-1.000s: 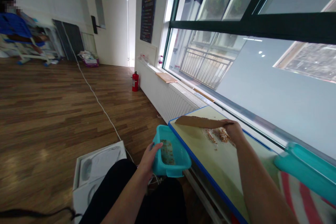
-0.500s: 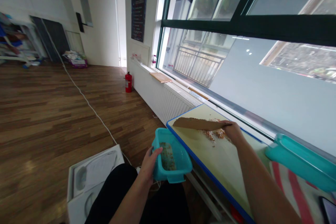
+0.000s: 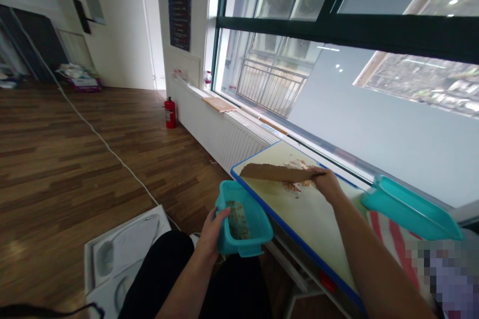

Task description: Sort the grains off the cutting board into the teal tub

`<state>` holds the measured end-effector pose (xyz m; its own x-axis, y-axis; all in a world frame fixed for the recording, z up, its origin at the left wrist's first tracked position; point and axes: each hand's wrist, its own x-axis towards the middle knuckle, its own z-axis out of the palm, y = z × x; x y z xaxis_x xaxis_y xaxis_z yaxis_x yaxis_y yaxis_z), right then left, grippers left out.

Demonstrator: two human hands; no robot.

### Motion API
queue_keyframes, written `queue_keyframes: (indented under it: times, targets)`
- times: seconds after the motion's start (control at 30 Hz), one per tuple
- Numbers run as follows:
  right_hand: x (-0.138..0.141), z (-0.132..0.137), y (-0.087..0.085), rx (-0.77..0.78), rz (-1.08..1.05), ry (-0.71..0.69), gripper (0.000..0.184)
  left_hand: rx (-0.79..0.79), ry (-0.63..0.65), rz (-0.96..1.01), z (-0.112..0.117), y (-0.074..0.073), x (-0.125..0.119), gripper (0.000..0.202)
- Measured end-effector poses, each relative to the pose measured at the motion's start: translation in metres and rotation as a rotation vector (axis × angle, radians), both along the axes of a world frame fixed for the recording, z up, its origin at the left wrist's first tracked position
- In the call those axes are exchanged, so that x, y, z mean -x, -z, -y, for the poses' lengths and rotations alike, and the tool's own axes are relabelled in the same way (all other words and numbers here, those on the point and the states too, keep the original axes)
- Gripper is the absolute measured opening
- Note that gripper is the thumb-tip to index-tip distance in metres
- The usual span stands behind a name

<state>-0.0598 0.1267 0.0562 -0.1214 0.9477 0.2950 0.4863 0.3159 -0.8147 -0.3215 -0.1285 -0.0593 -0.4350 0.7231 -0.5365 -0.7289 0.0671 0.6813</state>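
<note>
My left hand (image 3: 210, 233) grips the near left side of a teal plastic tub (image 3: 263, 233), its thumb over the rim. Some pale, crumbly material (image 3: 238, 220) lies on the tub's bottom. The tub is held above my lap, beside the blue edge of a pale yellow table (image 3: 307, 232). In my right hand (image 3: 328, 185) is a strip of brown cardboard (image 3: 275, 173), pinched at its right end and held on edge low over the tabletop. Loose orange and white bits (image 3: 292, 188) show on both sides of the cardboard; its lower edge hides part of them.
A second teal tub (image 3: 411, 209) stands at the right by the window, near a red-and-white striped cloth (image 3: 397, 241). A white box (image 3: 127, 254) sits on the floor at left. A white cable (image 3: 112, 152) crosses the floor; a fire extinguisher (image 3: 169, 113) stands by the radiator (image 3: 224, 139).
The view has turned slightly to the right. The cardboard has shifted over the bits, and more of the white ones show behind it. My left hand holds the tub much as before.
</note>
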Motion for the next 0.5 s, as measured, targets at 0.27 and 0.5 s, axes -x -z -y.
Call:
queue_keyframes:
  times: [0.27,0.5]
  targets:
    - [-0.003,0.011,-0.004,-0.028,0.048,0.021,0.022,-0.079,0.023,0.019,-0.004,0.002,0.003,0.053]
    - [-0.008,0.018,-0.004,-0.069,0.080,-0.010,0.019,-0.076,0.019,0.000,-0.004,0.003,-0.003,0.055]
